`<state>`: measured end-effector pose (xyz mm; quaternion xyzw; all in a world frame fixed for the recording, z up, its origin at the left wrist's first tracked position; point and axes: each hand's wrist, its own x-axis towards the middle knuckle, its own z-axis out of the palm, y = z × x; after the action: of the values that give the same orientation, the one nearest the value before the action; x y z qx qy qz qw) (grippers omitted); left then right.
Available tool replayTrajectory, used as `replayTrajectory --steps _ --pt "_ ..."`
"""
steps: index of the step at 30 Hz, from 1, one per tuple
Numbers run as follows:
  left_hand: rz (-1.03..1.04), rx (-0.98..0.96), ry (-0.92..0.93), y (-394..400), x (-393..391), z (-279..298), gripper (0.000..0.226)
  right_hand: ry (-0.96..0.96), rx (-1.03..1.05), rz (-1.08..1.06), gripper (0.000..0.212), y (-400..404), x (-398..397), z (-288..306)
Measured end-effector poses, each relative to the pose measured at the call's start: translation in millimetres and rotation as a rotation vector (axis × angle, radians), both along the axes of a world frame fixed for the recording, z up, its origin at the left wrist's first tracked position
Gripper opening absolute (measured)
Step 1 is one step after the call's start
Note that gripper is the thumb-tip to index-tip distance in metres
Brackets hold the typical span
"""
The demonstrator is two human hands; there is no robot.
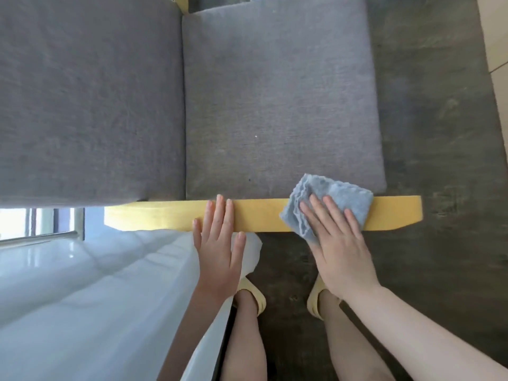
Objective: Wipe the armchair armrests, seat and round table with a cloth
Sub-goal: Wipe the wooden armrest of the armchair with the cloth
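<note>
I look straight down on a grey armchair. Its yellow wooden armrest [264, 214] runs left to right across the middle. Beyond it lie the grey seat cushion [280, 105] and, to the left, the grey back cushion [88, 100]. A folded blue-grey cloth [343, 199] lies on the right part of the armrest. My right hand [338, 243] presses flat on the cloth, fingers spread. My left hand [220, 243] rests flat on the armrest's middle, fingers apart, holding nothing. The round table is out of sight.
A white sheer curtain [96, 298] hangs at the lower left, with a window frame [41, 224] beside it. Dark wood-look floor [439, 133] spreads to the right. My feet in yellow slippers [316, 301] stand just below the armrest. A second yellow armrest end [182, 2] shows at the top.
</note>
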<state>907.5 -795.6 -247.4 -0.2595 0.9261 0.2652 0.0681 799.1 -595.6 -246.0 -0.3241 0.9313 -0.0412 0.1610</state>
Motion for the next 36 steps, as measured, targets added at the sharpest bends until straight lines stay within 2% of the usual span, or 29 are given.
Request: replayTrajectory --steps 2,3,6,8,11,14,15,18,21,23,26,27,30,33,36 --pt "0.028 -0.007 0.000 -13 11 -2 0.055 0.030 -0.019 -0.184 0.056 -50 13 1" --pt "0.047 0.002 0.009 -18 15 -3 0.055 0.022 -0.036 -0.155 0.057 -75 28 1" --pt "0.068 0.015 0.037 -31 24 -4 0.056 -0.004 -0.039 0.259 0.061 -103 57 -3" --pt "0.068 0.001 0.037 -37 29 -6 0.055 -0.002 -0.028 0.388 0.063 -82 48 -4" --pt "0.095 -0.030 0.025 -46 38 -7 0.054 0.017 0.006 0.308 0.060 -61 28 -1" --pt "0.103 -0.014 0.040 -54 44 -10 0.054 0.050 -0.012 0.003 0.056 -115 37 0" --pt "0.106 0.000 0.057 -56 45 -11 0.054 0.041 -0.029 -0.019 0.057 -139 49 -1" --pt "0.154 0.022 0.089 -67 49 -10 0.055 0.022 -0.030 0.245 0.060 -167 80 -6" --pt "0.167 0.005 0.086 -82 57 -8 0.057 0.038 -0.002 0.513 0.063 -133 63 -5" --pt "0.203 -0.006 0.099 -96 64 -7 0.058 0.053 0.005 0.501 0.062 -125 50 -6" --pt "0.303 -0.008 0.116 -118 71 -9 0.060 0.050 -0.018 0.243 0.061 -174 66 -3" --pt "0.312 -0.012 0.112 -123 73 -10 0.060 0.032 -0.041 0.222 0.062 -197 81 -3" --pt "0.308 -0.017 0.116 -134 77 -11 0.059 0.015 -0.051 0.427 0.065 -231 110 -8" --pt "0.295 -0.005 0.125 -138 79 -9 0.062 0.023 -0.007 0.595 0.068 -208 96 -9" --pt "0.269 -0.022 0.125 -141 82 -10 0.065 0.048 -0.019 0.502 0.067 -212 92 -9"
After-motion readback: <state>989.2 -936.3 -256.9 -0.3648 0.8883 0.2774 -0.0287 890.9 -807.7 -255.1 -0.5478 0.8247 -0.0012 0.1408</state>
